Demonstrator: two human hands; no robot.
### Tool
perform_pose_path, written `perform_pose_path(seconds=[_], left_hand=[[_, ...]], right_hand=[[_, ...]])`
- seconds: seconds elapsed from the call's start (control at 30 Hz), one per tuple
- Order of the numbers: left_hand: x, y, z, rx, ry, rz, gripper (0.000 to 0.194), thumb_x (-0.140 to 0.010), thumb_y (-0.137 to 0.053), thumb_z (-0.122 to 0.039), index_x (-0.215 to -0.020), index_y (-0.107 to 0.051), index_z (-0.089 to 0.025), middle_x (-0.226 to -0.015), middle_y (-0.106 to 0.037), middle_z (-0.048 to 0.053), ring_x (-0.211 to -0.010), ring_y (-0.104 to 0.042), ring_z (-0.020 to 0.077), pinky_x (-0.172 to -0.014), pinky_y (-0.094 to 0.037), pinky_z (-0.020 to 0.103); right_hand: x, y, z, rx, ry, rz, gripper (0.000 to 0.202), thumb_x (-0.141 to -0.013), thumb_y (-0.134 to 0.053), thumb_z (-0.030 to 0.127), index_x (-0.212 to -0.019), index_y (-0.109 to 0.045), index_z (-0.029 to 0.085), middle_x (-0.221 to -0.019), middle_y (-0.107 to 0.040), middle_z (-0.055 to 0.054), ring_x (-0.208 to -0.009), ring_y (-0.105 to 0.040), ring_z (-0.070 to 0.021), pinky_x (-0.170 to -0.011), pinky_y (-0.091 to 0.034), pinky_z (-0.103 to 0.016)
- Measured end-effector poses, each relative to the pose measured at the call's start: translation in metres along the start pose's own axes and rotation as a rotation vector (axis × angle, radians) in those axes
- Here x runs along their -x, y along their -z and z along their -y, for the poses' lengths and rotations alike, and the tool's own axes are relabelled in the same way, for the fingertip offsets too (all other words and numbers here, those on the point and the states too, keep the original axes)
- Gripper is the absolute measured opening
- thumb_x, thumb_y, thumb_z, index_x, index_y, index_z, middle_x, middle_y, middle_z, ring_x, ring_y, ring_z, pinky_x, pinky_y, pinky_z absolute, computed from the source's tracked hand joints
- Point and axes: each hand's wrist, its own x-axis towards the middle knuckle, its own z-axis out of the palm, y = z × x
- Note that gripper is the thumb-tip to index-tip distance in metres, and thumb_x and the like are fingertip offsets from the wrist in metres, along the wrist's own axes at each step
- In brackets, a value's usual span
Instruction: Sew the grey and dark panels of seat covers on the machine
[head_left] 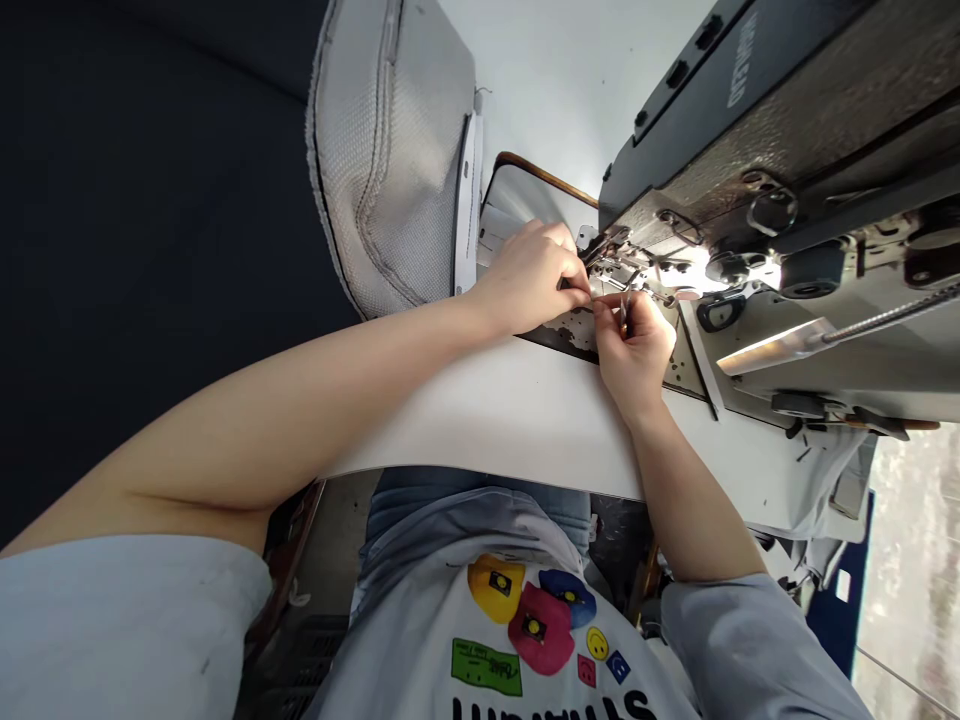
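Note:
My left hand is closed in a pinch beside the needle area of a sewing machine. What its fingertips hold is too small to make out. Close against it, my right hand is also pinched, its fingertips almost meeting the left ones. A small shiny metal tool shows between the right fingers; its exact kind is mostly hidden. Both hands are just over the machine's metal bed, in front of the lit presser foot.
A grey woven fabric piece with seams stands left of the machine, next to a white slotted strip. A lamp on a flexible neck reaches in from the right. The white tabletop has its front edge near my body. Dark cloth fills the left.

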Motion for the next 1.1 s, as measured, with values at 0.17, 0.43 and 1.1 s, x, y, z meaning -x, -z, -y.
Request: perform_pose_path(seconds=[0.17,0.43,1.1], left_hand=[[-0.001,0.003,-0.001,0.026,0.038,-0.043,0.013,-0.081,-0.066,-0.023,-0.075,-0.077,-0.021,-0.089,-0.068,0.004,-0.100,-0.062,0.0222,-0.097,-0.047,0.039],[0.000,0.001,-0.005,0.033,0.024,-0.042,0.014,-0.077,-0.063,-0.018,-0.068,-0.073,-0.020,-0.082,-0.068,0.003,-0.092,-0.063,0.0202,-0.091,-0.049,0.035],[0.002,-0.001,-0.011,0.041,0.064,-0.005,0.017,-0.077,-0.060,-0.018,-0.061,-0.068,-0.020,-0.083,-0.066,0.003,-0.095,-0.060,0.0222,-0.095,-0.046,0.040]], right_hand=[[0.010,0.016,0.014,-0.388,-0.293,0.174,0.048,-0.091,-0.040,0.071,-0.098,-0.056,0.027,-0.059,-0.032,0.006,-0.045,-0.029,-0.0120,-0.046,-0.029,-0.028],[0.011,0.028,0.035,-0.964,-0.795,0.630,0.027,-0.086,-0.052,0.054,-0.088,-0.046,0.027,-0.065,-0.030,0.007,-0.049,-0.018,-0.0115,-0.044,-0.018,-0.024],[-0.006,0.017,0.034,-0.882,-0.654,0.667,0.032,-0.091,-0.044,0.054,-0.077,-0.034,0.028,-0.067,-0.019,0.007,-0.053,-0.013,-0.0118,-0.048,-0.021,-0.026]])
